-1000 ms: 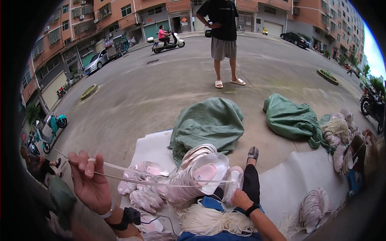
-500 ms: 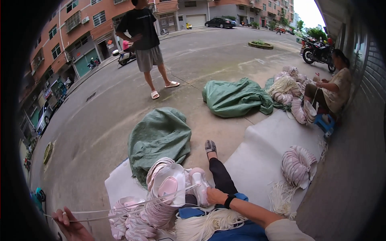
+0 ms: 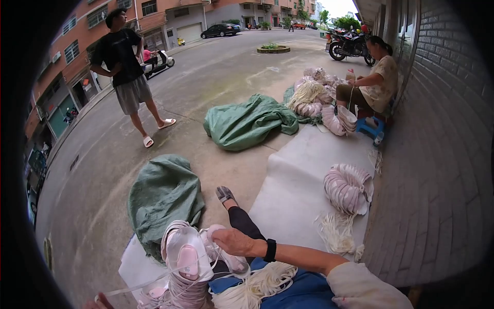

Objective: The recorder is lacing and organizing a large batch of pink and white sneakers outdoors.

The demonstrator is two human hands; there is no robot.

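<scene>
A pale pink-and-white shoe upper [image 3: 231, 260] rests over my lap, and my right hand [image 3: 236, 242] is closed on its upper end, fingertips partly hidden. At the lower left edge only a few fingers of my left hand [image 3: 99, 303] show, with a white shoelace [image 3: 134, 288] running to them. The lace stretches across the front of a stacked row of pink-and-white shoe uppers [image 3: 188, 257]. A thick bundle of cream laces [image 3: 257, 286] lies on the blue cloth [image 3: 301, 291] covering my lap.
Green sacks [image 3: 164, 198] [image 3: 249, 123] lie ahead. On the white sheet [image 3: 293, 170] at right sit a curved stack of uppers [image 3: 347, 188] and loose laces [image 3: 337, 234]. A seated person [image 3: 378, 77] works by another pile; someone stands [image 3: 126, 67] at far left.
The view has turned right, so the surroundings shift left. My right hand has moved to the upper end of the shoe upper. My left hand has sunk toward the lower edge, mostly out of view.
</scene>
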